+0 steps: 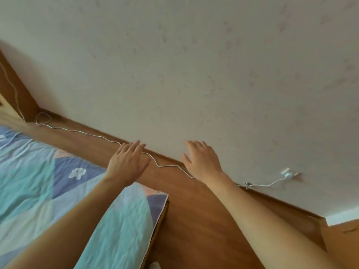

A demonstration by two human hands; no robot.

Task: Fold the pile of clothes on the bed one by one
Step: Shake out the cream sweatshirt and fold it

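Currently both hands are raised with fingers straight and spread, holding nothing: left hand point(127, 164) at frame centre, right hand point(202, 162) just right of it. No pile of clothes is in view. The bed with the blue and turquoise patchwork cover point(38, 181) fills the lower left, running from lower centre towards the left edge. The left hand is nearer it; the next reach likely goes down-left.

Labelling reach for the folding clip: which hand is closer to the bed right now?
Left, probably. The left hand hovers open at the edge of the bed; the right hand is open over the floor near the wall. No clothes in view.
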